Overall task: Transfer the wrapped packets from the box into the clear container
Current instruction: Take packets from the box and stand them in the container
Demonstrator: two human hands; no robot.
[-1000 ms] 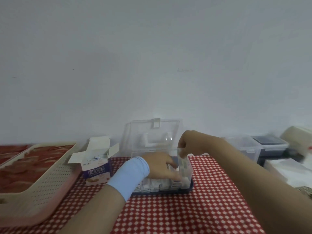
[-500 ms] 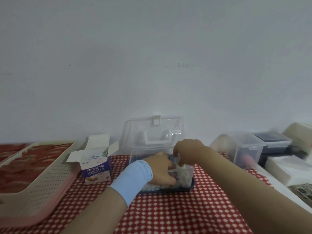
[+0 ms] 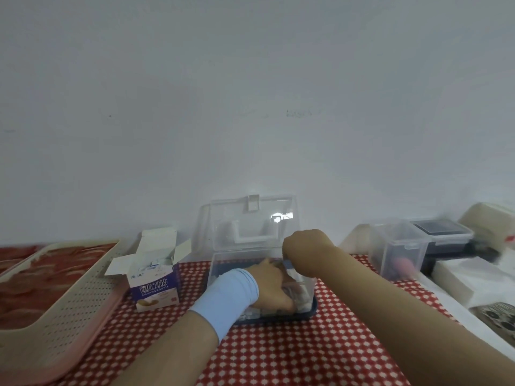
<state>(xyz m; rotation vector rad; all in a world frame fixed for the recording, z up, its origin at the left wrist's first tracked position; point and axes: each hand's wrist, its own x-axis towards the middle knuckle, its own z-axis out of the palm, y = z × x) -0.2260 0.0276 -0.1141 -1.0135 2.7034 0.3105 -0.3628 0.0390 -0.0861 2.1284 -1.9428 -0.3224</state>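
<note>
A clear container [image 3: 220,263] with a dark blue base stands in the middle of the checked cloth, its lid [image 3: 252,220] tipped up against the wall. White wrapped packets [image 3: 260,312] lie in rows inside. My left hand [image 3: 271,286], with a light blue wrist sleeve, reaches deep into the container and presses on the packets. My right hand [image 3: 306,253] hovers over the container's right rim, fingers pinched on a packet [image 3: 287,263]. The open purple and white box [image 3: 153,277] stands left of the container with packets showing at its top.
A perforated cream tray [image 3: 69,307] lies at the left. At the right stand a small clear bin [image 3: 398,249], a dark lidded box [image 3: 443,238] and a stack of white paper [image 3: 473,277]. The wall is close behind.
My right hand has come down from above the container's rim toward its inside. My left hand has stayed in the container, pushing further to the right.
</note>
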